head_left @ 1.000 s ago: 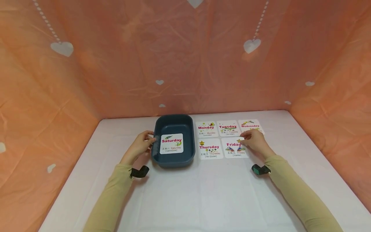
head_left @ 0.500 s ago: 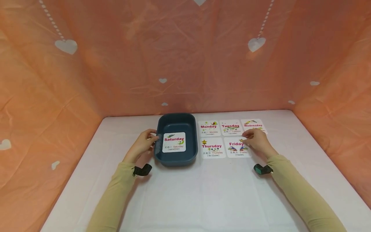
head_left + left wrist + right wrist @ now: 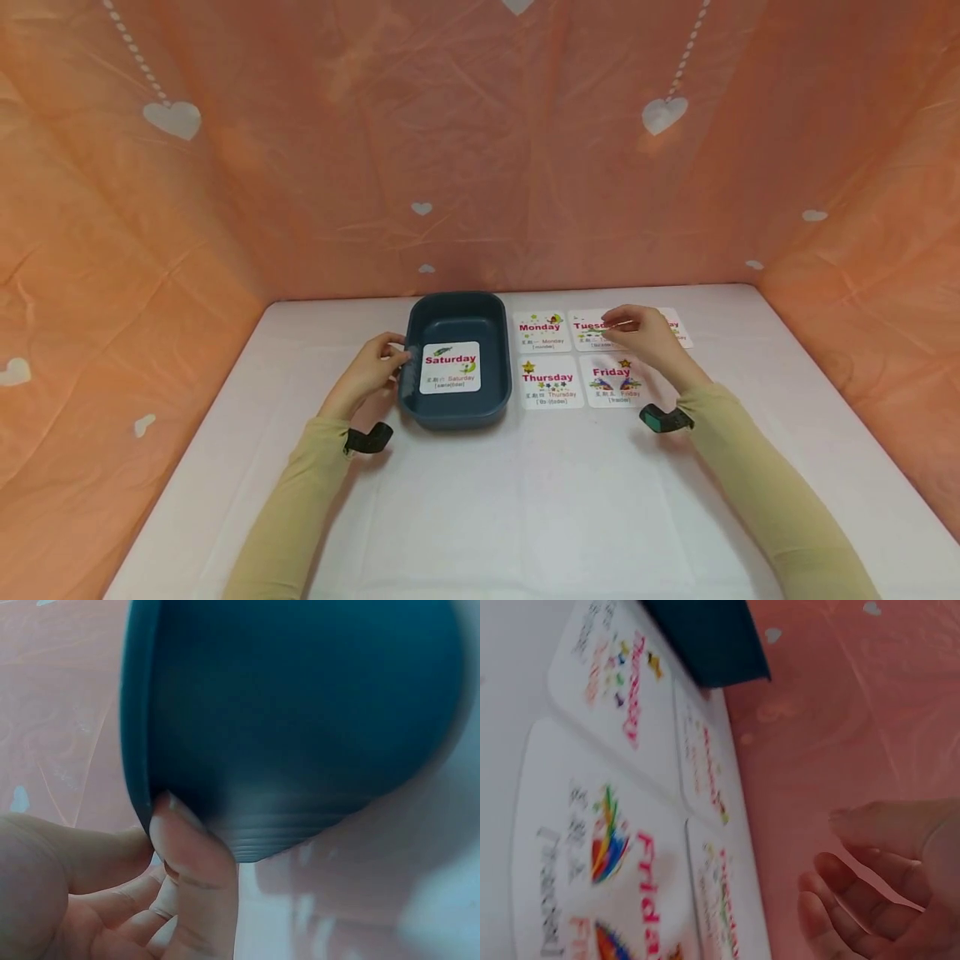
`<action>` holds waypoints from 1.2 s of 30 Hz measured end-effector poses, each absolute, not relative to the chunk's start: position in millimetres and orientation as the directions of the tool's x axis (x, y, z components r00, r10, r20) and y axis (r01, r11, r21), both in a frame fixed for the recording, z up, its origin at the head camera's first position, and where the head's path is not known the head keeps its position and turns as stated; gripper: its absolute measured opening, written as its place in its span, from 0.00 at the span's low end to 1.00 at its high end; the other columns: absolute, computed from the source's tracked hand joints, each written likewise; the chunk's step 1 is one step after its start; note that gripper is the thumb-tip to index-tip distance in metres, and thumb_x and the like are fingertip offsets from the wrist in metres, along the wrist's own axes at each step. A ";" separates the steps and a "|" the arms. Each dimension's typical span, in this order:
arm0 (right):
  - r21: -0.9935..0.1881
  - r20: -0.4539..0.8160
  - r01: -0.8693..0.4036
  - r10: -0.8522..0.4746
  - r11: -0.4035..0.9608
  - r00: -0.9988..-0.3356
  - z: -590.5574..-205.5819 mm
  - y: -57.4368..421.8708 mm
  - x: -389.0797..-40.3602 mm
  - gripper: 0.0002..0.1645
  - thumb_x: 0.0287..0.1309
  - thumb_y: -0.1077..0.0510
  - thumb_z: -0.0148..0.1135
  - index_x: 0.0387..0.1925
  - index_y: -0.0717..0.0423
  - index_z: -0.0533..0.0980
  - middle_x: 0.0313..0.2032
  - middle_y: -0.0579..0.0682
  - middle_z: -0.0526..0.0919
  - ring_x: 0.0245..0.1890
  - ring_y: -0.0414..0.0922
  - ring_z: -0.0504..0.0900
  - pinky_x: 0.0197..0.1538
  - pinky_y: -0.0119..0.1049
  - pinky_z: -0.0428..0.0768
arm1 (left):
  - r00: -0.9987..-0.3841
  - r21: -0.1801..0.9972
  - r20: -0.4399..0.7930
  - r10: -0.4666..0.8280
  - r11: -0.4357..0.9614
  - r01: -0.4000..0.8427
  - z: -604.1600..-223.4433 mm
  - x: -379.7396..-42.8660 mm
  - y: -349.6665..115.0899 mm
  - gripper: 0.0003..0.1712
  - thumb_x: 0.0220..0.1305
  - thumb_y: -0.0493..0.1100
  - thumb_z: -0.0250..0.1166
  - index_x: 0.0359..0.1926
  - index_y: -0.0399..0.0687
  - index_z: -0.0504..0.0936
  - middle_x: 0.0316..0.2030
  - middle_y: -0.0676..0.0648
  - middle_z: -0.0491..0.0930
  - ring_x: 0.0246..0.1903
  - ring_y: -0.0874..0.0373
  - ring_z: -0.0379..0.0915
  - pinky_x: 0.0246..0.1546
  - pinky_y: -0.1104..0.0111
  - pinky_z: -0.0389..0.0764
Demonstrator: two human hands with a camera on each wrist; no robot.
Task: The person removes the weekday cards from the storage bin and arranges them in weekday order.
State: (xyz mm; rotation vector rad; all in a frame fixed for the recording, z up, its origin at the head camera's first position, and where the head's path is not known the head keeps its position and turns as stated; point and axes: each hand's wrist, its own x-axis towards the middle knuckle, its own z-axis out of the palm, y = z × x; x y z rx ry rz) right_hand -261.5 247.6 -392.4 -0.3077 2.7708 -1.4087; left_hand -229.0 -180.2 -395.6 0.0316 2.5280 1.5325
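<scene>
Moved from Friday (image 3: 611,382) to over Tuesday (image 3: 585,340) with loose, empty right hand (image 3: 647,335), pinching tub (image 3: 459,421) with left hand (image 3: 369,373), apparently between card placements, next likely needing to lift Saturday (image 3: 451,367) from tub.

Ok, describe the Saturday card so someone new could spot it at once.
On the white table, find the dark tray gripped by the left hand. The Saturday card sits in it, toward the left wall. It alone shows in the tray; the other five cards lie on the table.
</scene>
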 end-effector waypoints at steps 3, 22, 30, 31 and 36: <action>-0.815 0.106 -0.213 -0.222 0.539 -0.969 -385.0 237.5 -263.2 0.17 0.59 0.63 0.64 0.49 0.67 0.76 0.49 0.64 0.79 0.47 0.56 0.80 0.47 0.39 0.78 | -0.983 0.882 -0.147 0.114 0.465 -0.078 -395.7 -228.9 -180.5 0.21 0.71 0.35 0.54 0.61 0.30 0.64 0.33 0.41 0.73 0.24 0.56 0.71 0.24 0.64 0.77; -0.863 0.175 -0.338 -0.405 0.376 -0.897 -348.4 156.4 -276.7 0.18 0.57 0.66 0.65 0.50 0.65 0.77 0.47 0.61 0.80 0.47 0.55 0.80 0.50 0.44 0.78 | -0.981 0.883 -0.147 0.125 0.463 -0.073 -393.2 -227.6 -180.5 0.21 0.70 0.35 0.54 0.61 0.30 0.64 0.30 0.42 0.70 0.24 0.56 0.70 0.22 0.64 0.76; -0.877 0.190 -0.362 -0.462 0.317 -0.866 -353.1 129.8 -284.6 0.20 0.55 0.68 0.65 0.50 0.69 0.76 0.48 0.65 0.79 0.47 0.56 0.80 0.49 0.42 0.78 | -0.982 0.888 -0.145 0.122 0.454 -0.075 -394.2 -227.7 -179.8 0.21 0.71 0.35 0.54 0.61 0.29 0.64 0.31 0.41 0.70 0.24 0.56 0.70 0.23 0.65 0.76; -0.880 0.189 -0.361 -0.470 0.308 -0.862 -353.6 126.7 -284.9 0.20 0.55 0.68 0.65 0.50 0.69 0.76 0.49 0.65 0.78 0.47 0.56 0.80 0.49 0.42 0.78 | -0.982 0.888 -0.146 0.120 0.453 -0.077 -394.2 -227.4 -179.5 0.21 0.71 0.35 0.53 0.60 0.29 0.64 0.32 0.41 0.71 0.24 0.57 0.70 0.23 0.65 0.76; -0.884 0.182 -0.366 -0.506 0.291 -0.843 -356.3 111.5 -286.2 0.18 0.55 0.68 0.66 0.49 0.67 0.77 0.49 0.65 0.78 0.47 0.55 0.80 0.49 0.43 0.78 | -0.982 0.896 -0.139 0.126 0.439 -0.070 -394.8 -225.9 -177.2 0.19 0.71 0.35 0.53 0.59 0.30 0.65 0.31 0.41 0.73 0.23 0.58 0.71 0.21 0.66 0.75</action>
